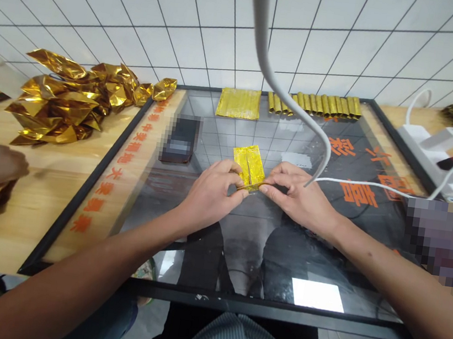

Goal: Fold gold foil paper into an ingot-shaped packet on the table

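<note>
A small gold foil paper sheet (257,165) lies on the dark glass top in front of me, with folds along its length and a dark slit or seam down its middle. My left hand (217,190) pinches the left end of its near edge between thumb and fingers. At the right end of that edge, my right hand (296,195) has the same kind of pinch. Between the two hands the near edge is raised and looks folded or rolled. My fingertips hide both near corners.
A stack of flat gold sheets (239,103) and a row of rolled gold tubes (330,105) lie at the back. Folded gold foil shapes (64,98) pile up at left, near a phone (180,140). A white cable (266,58) hangs in front, running toward power strips (442,145).
</note>
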Available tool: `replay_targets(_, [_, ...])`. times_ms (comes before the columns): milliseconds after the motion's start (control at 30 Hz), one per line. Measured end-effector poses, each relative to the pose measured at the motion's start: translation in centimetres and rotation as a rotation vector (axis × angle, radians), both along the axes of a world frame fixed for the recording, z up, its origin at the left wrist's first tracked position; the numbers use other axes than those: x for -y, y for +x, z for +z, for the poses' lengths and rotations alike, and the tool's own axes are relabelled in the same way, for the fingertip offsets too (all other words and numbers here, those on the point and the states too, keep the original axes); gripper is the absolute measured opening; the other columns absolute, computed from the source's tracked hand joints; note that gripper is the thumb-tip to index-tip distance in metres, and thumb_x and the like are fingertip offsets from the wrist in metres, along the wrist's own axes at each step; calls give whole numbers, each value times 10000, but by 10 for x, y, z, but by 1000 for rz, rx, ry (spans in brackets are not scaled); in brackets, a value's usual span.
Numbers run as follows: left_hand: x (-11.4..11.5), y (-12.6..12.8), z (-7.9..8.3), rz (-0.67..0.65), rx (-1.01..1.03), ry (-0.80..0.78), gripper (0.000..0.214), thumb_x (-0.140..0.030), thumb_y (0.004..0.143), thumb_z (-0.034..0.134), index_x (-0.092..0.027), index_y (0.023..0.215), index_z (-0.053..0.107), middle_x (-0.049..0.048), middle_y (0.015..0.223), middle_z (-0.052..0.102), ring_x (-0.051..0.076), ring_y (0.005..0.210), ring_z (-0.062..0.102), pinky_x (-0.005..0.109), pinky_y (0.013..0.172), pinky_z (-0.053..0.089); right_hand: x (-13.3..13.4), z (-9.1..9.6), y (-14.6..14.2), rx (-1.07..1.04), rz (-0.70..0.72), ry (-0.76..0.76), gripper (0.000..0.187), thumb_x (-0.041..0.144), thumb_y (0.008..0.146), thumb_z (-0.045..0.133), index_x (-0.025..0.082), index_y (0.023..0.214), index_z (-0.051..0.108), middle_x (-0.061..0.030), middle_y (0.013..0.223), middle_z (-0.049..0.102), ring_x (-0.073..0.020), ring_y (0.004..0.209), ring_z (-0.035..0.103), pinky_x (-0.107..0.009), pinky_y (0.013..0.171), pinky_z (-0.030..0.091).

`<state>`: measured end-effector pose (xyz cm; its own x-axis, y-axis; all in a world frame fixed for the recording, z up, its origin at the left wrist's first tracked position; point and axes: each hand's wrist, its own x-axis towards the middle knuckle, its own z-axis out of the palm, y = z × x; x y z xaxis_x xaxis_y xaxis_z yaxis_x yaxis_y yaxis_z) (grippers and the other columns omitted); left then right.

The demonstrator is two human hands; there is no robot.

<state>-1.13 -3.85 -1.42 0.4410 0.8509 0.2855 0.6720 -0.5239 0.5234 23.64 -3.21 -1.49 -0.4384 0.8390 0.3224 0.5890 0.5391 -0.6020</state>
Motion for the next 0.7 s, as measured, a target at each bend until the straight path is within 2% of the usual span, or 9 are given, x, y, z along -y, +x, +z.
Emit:
replay_targets(200, [-1, -3, 1, 53, -49, 0, 104, -228, 948, 762, -220, 845, 776, 40, 1079, 713, 249, 1073, 615, 433, 964, 515, 1, -1, 0, -27, -40, -3, 150, 330, 1006, 729, 254, 890, 787, -50, 958, 734, -246, 942, 675, -396, 856, 530])
replay_targets(433, [-4, -3, 1, 75, -38, -37, 68, -249, 938, 765, -237, 885, 807, 40, 1036, 714, 253, 1044, 631, 444, 954, 508, 1, 1, -2, -29, -58, 0, 186, 330, 1003, 713, 237, 852, 767, -54, 913, 729, -243, 898, 663, -398, 836, 508])
replay_targets(700, [-6, -2, 2, 90, -69, -84, 204, -304, 982, 695, -231, 801, 754, 23, 896, 669, 232, 945, 611, 440, 974, 486, -2, -2, -6, 20, -147, -10, 245, 384, 986, 708, 236, 794, 741, -62, 897, 715, -240, 863, 655, -396, 797, 496])
